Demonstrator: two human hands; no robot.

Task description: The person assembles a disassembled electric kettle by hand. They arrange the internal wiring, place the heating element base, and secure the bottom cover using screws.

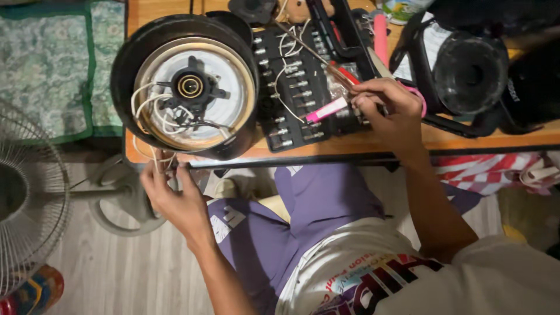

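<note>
Above left hand (175, 195), upturned cooker base (186, 87), touching

cooker base (186, 87): round, black shell, metal underside up, tilted on table edge, centre hub and white wires exposed | pink tool (325, 109): slim, lying slantwise over the black bit case (291, 87) | bit case: open, rows of metal bits, just right of the cooker base
</note>
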